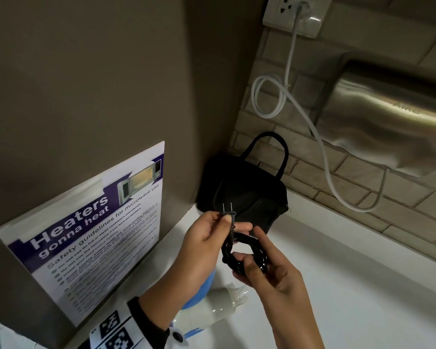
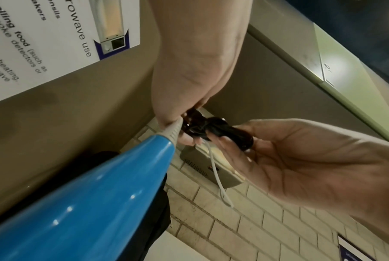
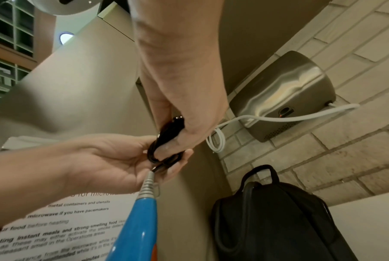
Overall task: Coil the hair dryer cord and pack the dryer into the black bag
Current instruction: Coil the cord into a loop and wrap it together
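Note:
A glossy black cord is wound into a small coil (image 1: 244,255) above the white counter. My right hand (image 1: 252,258) grips the coil between thumb and fingers, index finger sticking out. My left hand (image 1: 224,217) pinches the two-pin plug (image 1: 228,212) at the cord's end, prongs up. The hair dryer's blue handle (image 2: 88,203) with its grey strain relief (image 3: 147,183) runs up to the left palm. Its blue and white body (image 1: 219,298) lies under my forearms. The black bag (image 1: 244,192) with a loop handle stands in the corner just behind the hands, and also shows in the right wrist view (image 3: 278,220).
A steel wall hand dryer (image 1: 388,117) hangs at the right, and its white cable (image 1: 269,96) loops up to a socket (image 1: 295,13) above the bag. A microwave safety poster (image 1: 93,235) covers the left wall. The white counter (image 1: 350,285) stretches right under a brick backsplash.

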Demonstrator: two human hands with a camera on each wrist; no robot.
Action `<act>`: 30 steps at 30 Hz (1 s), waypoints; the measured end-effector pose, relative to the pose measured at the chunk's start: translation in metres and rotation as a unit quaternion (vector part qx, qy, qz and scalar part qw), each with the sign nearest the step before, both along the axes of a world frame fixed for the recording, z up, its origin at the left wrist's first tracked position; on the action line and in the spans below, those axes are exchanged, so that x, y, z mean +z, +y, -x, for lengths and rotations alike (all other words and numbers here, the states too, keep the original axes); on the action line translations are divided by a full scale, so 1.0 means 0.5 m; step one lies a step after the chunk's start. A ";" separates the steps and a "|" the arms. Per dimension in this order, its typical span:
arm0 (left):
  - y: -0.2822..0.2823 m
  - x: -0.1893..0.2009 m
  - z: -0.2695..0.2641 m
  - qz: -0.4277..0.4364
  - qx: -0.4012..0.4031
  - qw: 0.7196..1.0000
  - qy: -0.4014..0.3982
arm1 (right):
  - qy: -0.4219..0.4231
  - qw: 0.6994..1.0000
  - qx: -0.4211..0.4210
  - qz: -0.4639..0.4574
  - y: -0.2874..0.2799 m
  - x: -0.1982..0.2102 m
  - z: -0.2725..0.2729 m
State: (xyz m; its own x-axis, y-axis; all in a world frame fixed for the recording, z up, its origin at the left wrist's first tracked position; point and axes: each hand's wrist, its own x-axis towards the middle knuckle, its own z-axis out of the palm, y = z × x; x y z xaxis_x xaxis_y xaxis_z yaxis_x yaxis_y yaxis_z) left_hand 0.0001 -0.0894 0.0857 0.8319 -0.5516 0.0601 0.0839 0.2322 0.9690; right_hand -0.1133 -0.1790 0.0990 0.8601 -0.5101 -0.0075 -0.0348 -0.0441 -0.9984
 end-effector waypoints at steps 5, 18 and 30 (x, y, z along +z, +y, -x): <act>0.002 -0.009 0.005 -0.015 -0.026 0.998 -0.059 | 0.025 0.998 -0.012 -0.048 -0.014 -0.017 -0.006; 0.007 0.001 0.011 -0.008 -0.022 0.997 -0.075 | 0.019 0.989 -0.010 0.148 -0.008 0.003 0.017; 0.023 -0.004 -0.004 -0.060 -0.152 0.982 -0.093 | 0.024 0.990 -0.010 0.136 -0.007 -0.004 -0.007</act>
